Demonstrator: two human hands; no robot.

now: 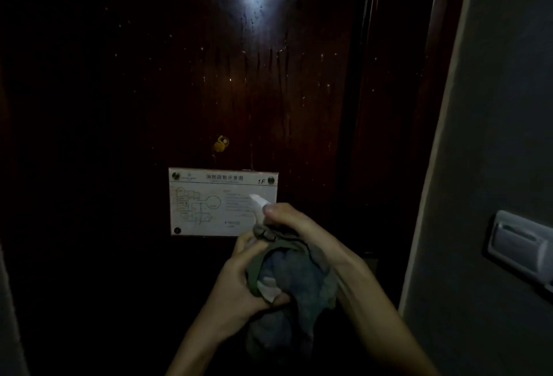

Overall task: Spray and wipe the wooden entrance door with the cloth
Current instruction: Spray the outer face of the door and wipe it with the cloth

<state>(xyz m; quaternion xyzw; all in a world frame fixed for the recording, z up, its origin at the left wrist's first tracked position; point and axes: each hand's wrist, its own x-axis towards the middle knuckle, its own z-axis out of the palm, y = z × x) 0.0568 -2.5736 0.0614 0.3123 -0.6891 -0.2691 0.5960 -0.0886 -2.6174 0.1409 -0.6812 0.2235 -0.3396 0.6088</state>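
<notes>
Between the hands [239, 280] [302, 226], bunched cloth [296, 274]

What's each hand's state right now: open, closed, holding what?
Left hand: closed, gripping the cloth.
Right hand: closed round the spray bottle; only its white nozzle shows.

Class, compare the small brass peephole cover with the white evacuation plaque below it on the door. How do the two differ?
The peephole cover is small, rounded and brass-yellow; the plaque is much larger, rectangular and white. The peephole cover is plain; the plaque carries a floor plan, text and "1F". The peephole cover shows whole; the right hand hides the plaque's lower right corner. Both sit on the wooden door.
</notes>
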